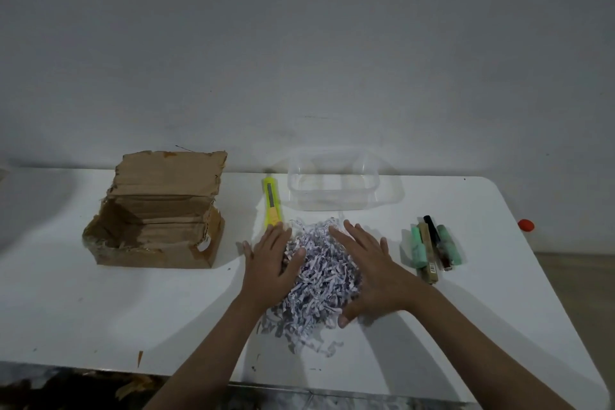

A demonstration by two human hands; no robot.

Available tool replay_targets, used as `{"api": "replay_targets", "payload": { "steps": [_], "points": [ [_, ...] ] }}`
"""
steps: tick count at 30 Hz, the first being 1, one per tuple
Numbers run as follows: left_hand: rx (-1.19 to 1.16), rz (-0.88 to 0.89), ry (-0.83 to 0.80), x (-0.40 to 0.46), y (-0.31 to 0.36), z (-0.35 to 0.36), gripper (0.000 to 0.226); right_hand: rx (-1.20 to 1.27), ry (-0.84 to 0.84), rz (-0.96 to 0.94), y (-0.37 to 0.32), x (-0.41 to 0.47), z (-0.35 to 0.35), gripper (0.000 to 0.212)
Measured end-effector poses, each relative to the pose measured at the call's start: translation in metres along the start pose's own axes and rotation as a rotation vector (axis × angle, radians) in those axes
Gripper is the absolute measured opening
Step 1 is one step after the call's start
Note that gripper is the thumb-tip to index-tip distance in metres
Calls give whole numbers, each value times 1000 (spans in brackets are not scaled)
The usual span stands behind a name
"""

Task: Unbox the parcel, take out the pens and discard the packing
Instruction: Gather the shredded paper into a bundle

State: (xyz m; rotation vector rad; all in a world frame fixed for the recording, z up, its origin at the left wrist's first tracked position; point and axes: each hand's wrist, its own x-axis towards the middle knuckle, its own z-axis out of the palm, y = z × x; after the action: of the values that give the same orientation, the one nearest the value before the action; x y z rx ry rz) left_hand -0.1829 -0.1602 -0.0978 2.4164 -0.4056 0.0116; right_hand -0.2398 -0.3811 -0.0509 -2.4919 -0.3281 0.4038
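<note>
Both hands flat-fingered and spread on a loose heap of shredded white-and-purple paper packing (pixel 321 273) in the middle of the white counter (pixel 100 319): left hand (pixel 271 263) pressing the heap's left flank, right hand (pixel 369 273) laid over its right side, thumb down near the front edge. Nothing pinched or curled round as yet.

Already out and lying together just right of the heap: a small cluster of pens, pale green, tan and black barrels (pixel 432 248). Brown cardboard box (pixel 156 220), torn open, well to the left, flap standing up. Clear plastic tub (pixel 332 186) behind the heap, near the wall; yellow utility knife (pixel 273 203) just beside the left hand's fingertips.

Likely trouble from here, judged from the layout:
- Springy, loose shreds, some already strayed toward the front edge; a scoop without squeezing inward from both sides likely to shed strands across the counter or onto the floor.
- Sweep to the right apt to nudge the pens and roll them toward the counter's rounded corner.
- Fingertips close to the knife; blade state not discernible, so a careless forward rake risky.
- Light tub prone to sliding or tipping if packing gets pushed against it rather than dropped in.
</note>
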Motion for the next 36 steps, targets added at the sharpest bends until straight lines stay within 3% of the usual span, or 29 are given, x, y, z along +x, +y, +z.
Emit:
{"api": "replay_targets", "payload": {
  "steps": [6, 13, 17, 20, 23, 29, 33, 36],
  "points": [
    [-170, 69, 52, -10, 4, -11, 71, 288, 57, 5, -4, 10, -18, 122],
    [-240, 67, 150, -25, -10, -20, 66, 222, 111, 66, 1, 51, -8, 104],
    [-212, -15, 60, -53, -8, -21, 89, 236, 49, 67, -1, 54, 0, 94],
    [-41, -29, -75, -67, 1, -14, 120, 306, 42, 51, -2, 45, 5, 82],
    [106, -29, -125, -69, 12, -7, 136, 426, 81, 56, 0, 28, 4, 74],
    [72, -94, -85, -61, 21, 1, 139, 379, 109, -12, 0, -5, 19, 94],
    [-9, -56, -41, -61, 24, 1, 134, 308, 330, -18, 1, -26, 28, 109],
    [-68, -31, 7, -66, 15, -7, 117, 177, 439, -2, -10, -50, 45, 126]
  ]
}}
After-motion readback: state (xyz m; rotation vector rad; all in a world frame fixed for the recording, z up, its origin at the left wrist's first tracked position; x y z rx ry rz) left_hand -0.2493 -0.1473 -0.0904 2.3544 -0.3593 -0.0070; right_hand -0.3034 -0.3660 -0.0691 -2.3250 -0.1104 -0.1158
